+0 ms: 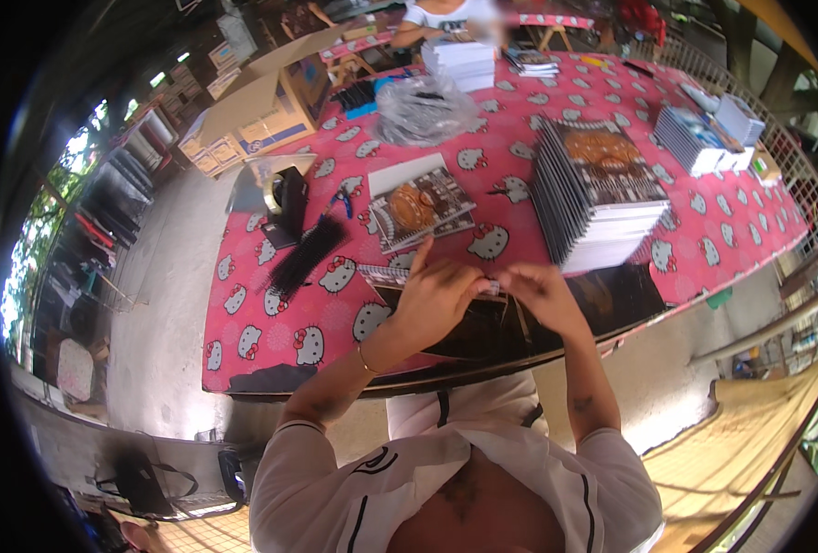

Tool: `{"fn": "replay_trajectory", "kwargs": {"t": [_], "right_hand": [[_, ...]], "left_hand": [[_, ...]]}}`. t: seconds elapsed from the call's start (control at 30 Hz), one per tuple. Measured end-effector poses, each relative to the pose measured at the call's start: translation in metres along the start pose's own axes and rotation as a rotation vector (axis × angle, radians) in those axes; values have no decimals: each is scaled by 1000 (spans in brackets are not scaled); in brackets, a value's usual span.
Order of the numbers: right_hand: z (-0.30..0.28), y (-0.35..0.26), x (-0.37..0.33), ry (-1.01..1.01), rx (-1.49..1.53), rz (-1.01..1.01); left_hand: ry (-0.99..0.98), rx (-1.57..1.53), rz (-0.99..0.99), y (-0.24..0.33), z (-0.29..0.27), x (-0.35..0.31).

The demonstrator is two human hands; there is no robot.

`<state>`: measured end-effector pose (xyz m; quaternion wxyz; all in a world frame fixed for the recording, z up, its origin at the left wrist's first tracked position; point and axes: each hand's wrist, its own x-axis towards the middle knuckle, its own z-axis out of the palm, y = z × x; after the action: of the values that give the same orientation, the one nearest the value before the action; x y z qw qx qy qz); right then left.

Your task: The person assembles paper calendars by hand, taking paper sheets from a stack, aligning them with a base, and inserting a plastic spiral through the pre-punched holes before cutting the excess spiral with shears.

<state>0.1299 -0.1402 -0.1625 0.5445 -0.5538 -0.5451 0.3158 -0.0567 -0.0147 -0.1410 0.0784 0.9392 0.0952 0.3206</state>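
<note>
My left hand (438, 300) is closed around a thin spiral notebook (383, 274), held on edge with its coiled spine up, near the table's front edge. Its index finger stretches away from me. The right hand (545, 297) pinches at the right end of that spine; what lies between its fingertips is too small to tell. Just beyond my hands lie spiral notebooks (418, 207) with a brown food picture on the cover. A bundle of black plastic binding coils (308, 258) lies to the left, beside blue-handled pliers (340, 203).
A tall stack of spiral notebooks (602, 194) stands at right. A black tape dispenser (286, 207) sits at left, with clear plastic bags (423, 111) farther back. Cardboard boxes (271, 101) stand beyond the pink patterned table (271, 336). Another person (446, 14) is behind a white paper stack (462, 64).
</note>
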Motion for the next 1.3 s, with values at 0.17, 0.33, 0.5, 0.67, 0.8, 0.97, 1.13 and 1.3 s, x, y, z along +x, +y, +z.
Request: {"fn": "replay_trajectory", "kwargs": {"t": [0.17, 0.33, 0.5, 0.67, 0.8, 0.97, 1.13, 1.3], "right_hand": [[-18, -3, 23, -164, 26, -50], [-13, 3, 23, -162, 70, -76], [19, -18, 15, 193, -474, -299], [25, -19, 3, 274, -368, -278], [37, -5, -9, 398, -496, -401], [37, 2, -8, 447, -728, -548], [-9, -43, -22, 551, -744, -542], [-121, -56, -39, 1078, -744, -348]], "left_hand": [[5, -19, 32, 0, 0, 4], [-34, -40, 72, 1, -4, 5], [-95, -7, 72, 7, -8, 5], [-55, 1, 50, 5, -15, -1], [-36, -20, 84, 5, -10, 0], [-47, -35, 46, 10, -13, 3], [-284, 69, -13, -11, -58, 21], [467, -190, 22, 4, -84, 107]]}}
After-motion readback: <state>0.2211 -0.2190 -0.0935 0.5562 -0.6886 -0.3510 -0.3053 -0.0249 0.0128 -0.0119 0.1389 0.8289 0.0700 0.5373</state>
